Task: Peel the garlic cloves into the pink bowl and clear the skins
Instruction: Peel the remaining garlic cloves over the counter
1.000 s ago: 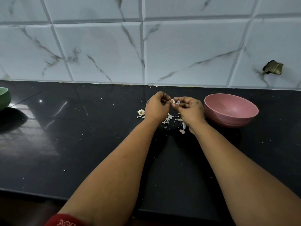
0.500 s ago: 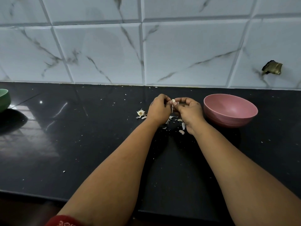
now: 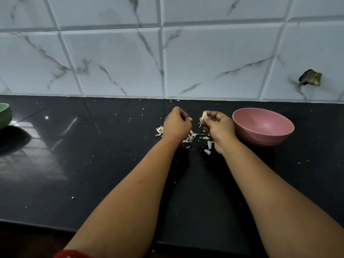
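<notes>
My right hand [image 3: 219,127] pinches a pale garlic clove [image 3: 204,115] between thumb and fingers, a strip of skin dangling below it. My left hand [image 3: 176,123], a short gap to the left, pinches a small piece of garlic skin [image 3: 189,119] at its fingertips. Both hands hover over a scatter of garlic skins [image 3: 191,137] on the black counter. The pink bowl [image 3: 263,127] stands just right of my right hand; I see nothing inside it. A garlic root base [image 3: 160,129] lies left of my left hand.
The black counter [image 3: 93,164] runs to a marble-tiled wall [image 3: 121,62] behind. A green bowl [image 3: 4,115] sits at the far left edge. Tiny skin flecks dot the counter. A broken hole [image 3: 310,79] marks the wall at right.
My hands were together on the clove; they have now pulled apart, the left taking a piece of skin away and the right keeping the clove.
</notes>
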Tool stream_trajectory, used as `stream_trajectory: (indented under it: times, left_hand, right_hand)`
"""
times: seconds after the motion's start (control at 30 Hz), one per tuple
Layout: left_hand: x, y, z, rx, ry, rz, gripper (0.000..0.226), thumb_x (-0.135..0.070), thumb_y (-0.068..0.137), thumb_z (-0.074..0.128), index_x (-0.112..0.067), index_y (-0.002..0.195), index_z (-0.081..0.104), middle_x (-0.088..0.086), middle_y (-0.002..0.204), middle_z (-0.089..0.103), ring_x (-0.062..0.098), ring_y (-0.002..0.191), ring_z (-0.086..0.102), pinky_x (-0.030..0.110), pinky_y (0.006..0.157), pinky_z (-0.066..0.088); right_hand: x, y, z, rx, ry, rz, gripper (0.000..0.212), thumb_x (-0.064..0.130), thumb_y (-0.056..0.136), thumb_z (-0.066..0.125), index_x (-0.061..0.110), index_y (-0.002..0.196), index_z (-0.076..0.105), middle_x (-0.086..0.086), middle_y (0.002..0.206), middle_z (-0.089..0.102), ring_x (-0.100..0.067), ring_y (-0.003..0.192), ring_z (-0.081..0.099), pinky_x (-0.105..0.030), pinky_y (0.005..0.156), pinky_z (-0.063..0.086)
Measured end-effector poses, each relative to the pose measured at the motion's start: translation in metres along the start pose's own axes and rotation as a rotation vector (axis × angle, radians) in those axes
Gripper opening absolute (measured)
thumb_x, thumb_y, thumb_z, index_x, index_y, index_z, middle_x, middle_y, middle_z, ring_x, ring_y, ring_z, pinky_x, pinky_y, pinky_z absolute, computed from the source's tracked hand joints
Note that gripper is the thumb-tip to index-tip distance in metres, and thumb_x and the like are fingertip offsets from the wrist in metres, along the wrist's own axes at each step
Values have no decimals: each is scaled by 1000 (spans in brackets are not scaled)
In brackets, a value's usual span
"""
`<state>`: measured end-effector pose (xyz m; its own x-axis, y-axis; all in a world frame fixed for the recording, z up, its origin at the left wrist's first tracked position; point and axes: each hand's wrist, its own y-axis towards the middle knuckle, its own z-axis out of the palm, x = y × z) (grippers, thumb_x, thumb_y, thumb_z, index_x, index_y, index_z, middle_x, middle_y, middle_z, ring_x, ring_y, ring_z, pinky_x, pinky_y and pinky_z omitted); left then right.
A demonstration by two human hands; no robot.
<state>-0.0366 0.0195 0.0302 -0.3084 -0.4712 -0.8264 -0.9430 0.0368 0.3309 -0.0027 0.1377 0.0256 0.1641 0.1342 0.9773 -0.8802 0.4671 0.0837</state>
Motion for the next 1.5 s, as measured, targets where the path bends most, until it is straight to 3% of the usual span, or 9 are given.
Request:
stream_trajectory:
  times: [0.1, 0.2, 0.33, 0.43, 0.63, 0.9, 1.1, 1.27, 1.5]
  left_hand:
    - [3, -1, -2, 2, -14, -20, 26, -13, 74, 76, -24, 85, 54, -11, 70, 67, 10, 83, 65, 30, 75, 52]
    - [4, -1, -2, 42, 17, -12, 26, -20, 67, 86, -24, 74, 61, -9, 66, 67, 7, 71, 66, 26, 69, 53]
    - [2, -3, 1, 53, 3, 52, 9, -19, 78, 77, -22, 83, 70, -13, 65, 63, 3, 66, 59, 22, 69, 47]
    - [-2, -5, 5, 60, -31, 74, 12, -21, 86, 67, -19, 97, 72, -12, 79, 67, 7, 76, 61, 23, 75, 48]
    - [-1, -2, 7, 32, -155, -18, 8, -26, 83, 73, -20, 79, 69, -1, 74, 70, 18, 73, 68, 35, 73, 56]
    - [-2, -2, 4, 92, -367, -70, 10, -11, 88, 68, -15, 80, 70, 0, 71, 67, 9, 61, 56, 28, 63, 48]
    - [-2, -4, 6, 66, -204, -51, 11, -13, 91, 60, -17, 84, 67, -7, 69, 64, 7, 64, 56, 24, 63, 45]
    - [-4, -5, 4, 66, -90, -19, 11, -14, 90, 56, -16, 85, 66, -3, 74, 64, 12, 67, 54, 24, 62, 39]
    - [-5, -3, 5, 79, 41, 19, 17, -15, 93, 50, -8, 99, 65, 7, 98, 68, 20, 88, 58, 26, 71, 39]
  right_hand:
    - [-1, -1, 1, 19, -44, -10, 13, 7, 91, 62, 19, 90, 67, 2, 77, 65, -6, 66, 58, -17, 62, 49]
    - [-2, -3, 3, 27, -90, -26, 13, 11, 90, 66, 23, 89, 70, 1, 78, 66, -9, 69, 57, -22, 65, 49]
    - [-3, -4, 4, 23, -122, -49, 13, 13, 88, 68, 25, 85, 71, -1, 76, 66, -12, 73, 58, -28, 69, 49]
    - [-3, -4, 5, 30, -130, -65, 14, 10, 88, 68, 23, 84, 70, -4, 75, 66, -14, 70, 58, -27, 67, 48]
    - [-2, -5, 5, 40, -155, -93, 12, 8, 85, 71, 20, 83, 67, -8, 77, 67, -12, 67, 59, -22, 61, 47]
    - [0, -7, 4, 36, -116, -95, 8, 8, 85, 71, 15, 89, 68, -6, 75, 69, -10, 65, 59, -20, 62, 50]
    - [0, -10, 4, 83, -98, -77, 11, 1, 86, 68, 4, 96, 66, -7, 73, 67, -6, 59, 63, -16, 54, 52]
    - [-3, -10, 5, 102, -154, -98, 10, 5, 85, 71, 6, 92, 66, -14, 79, 71, -25, 75, 71, -36, 75, 61]
    - [-2, -9, 5, 96, -265, -138, 8, 9, 86, 70, 16, 89, 65, -10, 79, 72, -16, 71, 70, -37, 77, 60]
